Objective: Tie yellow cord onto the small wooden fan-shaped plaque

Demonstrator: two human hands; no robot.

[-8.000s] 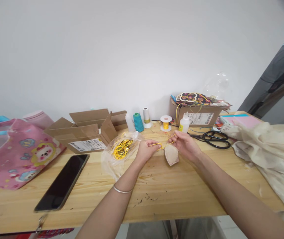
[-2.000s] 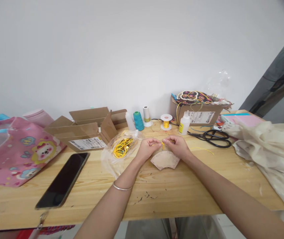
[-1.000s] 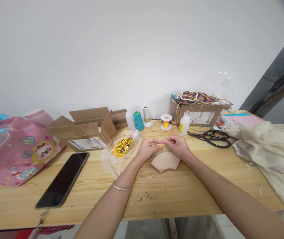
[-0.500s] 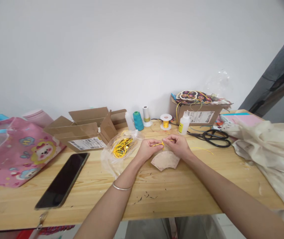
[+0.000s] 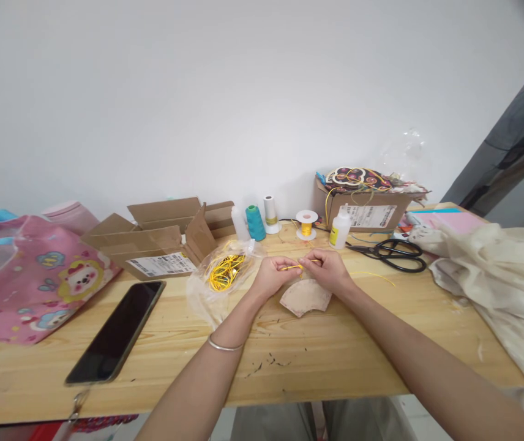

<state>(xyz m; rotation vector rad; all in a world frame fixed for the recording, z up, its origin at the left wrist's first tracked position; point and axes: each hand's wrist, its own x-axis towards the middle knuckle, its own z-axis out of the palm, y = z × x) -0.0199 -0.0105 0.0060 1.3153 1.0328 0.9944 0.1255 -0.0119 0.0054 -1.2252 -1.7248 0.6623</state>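
My left hand [image 5: 273, 275] and my right hand [image 5: 328, 269] meet near the table's middle, each pinching a yellow cord [image 5: 299, 267] between thumb and fingertips. A small knot or loop of the cord shows between them. Just below the fingers lies a beige fan-shaped piece [image 5: 305, 297], its top edge at the cord. A loose yellow cord end [image 5: 376, 275] stretches out on the table to the right of my right hand.
Around the wooden table [image 5: 335, 355] are a bag of yellow cord [image 5: 225, 272], phone [image 5: 116, 332], open box [image 5: 152, 245], teal thread cone [image 5: 255, 223], yellow spool [image 5: 306, 226], glue bottle [image 5: 340, 229], black scissors [image 5: 395, 253], filled box [image 5: 367, 211], pink bag [image 5: 60, 275] and cream cloth [image 5: 496, 269].
The fingertips of my right hand have shifted very slightly at the cord. Both hands otherwise keep their places and their pinches.
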